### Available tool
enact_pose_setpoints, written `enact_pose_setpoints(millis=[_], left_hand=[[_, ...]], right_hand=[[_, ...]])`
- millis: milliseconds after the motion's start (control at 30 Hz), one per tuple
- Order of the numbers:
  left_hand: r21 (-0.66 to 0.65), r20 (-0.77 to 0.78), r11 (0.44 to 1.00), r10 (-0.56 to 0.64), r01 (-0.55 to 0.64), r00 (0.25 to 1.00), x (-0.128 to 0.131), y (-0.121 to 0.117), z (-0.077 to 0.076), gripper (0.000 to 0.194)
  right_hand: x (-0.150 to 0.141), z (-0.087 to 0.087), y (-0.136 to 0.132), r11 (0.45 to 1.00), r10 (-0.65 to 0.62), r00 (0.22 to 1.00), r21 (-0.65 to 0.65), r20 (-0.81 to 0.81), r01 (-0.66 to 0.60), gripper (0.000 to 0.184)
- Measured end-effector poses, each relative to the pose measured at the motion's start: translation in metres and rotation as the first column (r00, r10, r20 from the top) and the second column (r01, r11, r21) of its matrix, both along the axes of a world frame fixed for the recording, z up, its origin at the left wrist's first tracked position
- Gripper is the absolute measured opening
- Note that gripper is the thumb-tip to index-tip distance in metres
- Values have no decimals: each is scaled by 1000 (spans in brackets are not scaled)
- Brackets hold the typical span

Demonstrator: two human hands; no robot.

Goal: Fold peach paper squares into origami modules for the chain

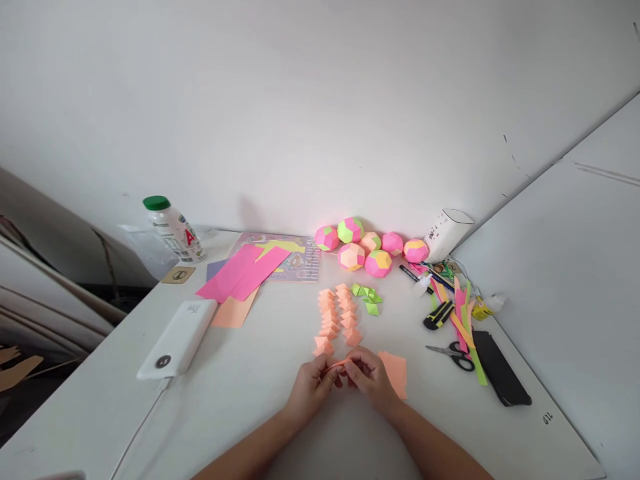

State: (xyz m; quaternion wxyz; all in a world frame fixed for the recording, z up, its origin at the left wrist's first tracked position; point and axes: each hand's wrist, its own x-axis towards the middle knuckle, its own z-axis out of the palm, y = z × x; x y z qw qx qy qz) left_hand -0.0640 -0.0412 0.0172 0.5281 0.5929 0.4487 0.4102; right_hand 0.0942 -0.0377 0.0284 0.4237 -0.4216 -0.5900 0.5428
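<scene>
Low over the table's front middle, my left hand (312,387) and my right hand (371,377) pinch a small piece of orange paper (339,365) between them. Fingers cover most of it, so its exact fold is hidden. Just beyond my fingertips stand two rows of folded orange paper units, a left row (328,317) and a right row (347,307). Several green folded units (369,297) lie behind and to the right of them. Beside my right hand is a stack of flat orange paper (395,373), partly behind the wrist.
Several faceted paper balls (351,256) sit against the wall. On the right are scissors (457,355), a box cutter (439,315), paper strips (463,313) and a black case (500,367). Pink sheets (235,270), a white power bank (177,337) with its cable and a bottle (175,230) stand left.
</scene>
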Motion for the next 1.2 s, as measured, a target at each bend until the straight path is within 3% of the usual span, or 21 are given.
enact_pose_setpoints(millis=[467, 700, 967, 1200], left_hand=[[2, -71, 1000, -13, 13, 997, 1, 1, 5, 29], [104, -152, 995, 30, -14, 988, -2, 3, -2, 27], [106, -132, 994, -22, 36, 991, -3, 4, -2, 31], [181, -141, 983, -17, 43, 990, -4, 5, -3, 29]], right_hand=[[2, -6, 1, 992, -93, 994, 85, 51, 89, 20], [1, -6, 0, 992, -122, 992, 49, 36, 120, 23], [0, -4, 1, 996, -80, 996, 41, 26, 79, 24], [3, -3, 1, 998, -30, 1000, -59, 6, 30, 29]])
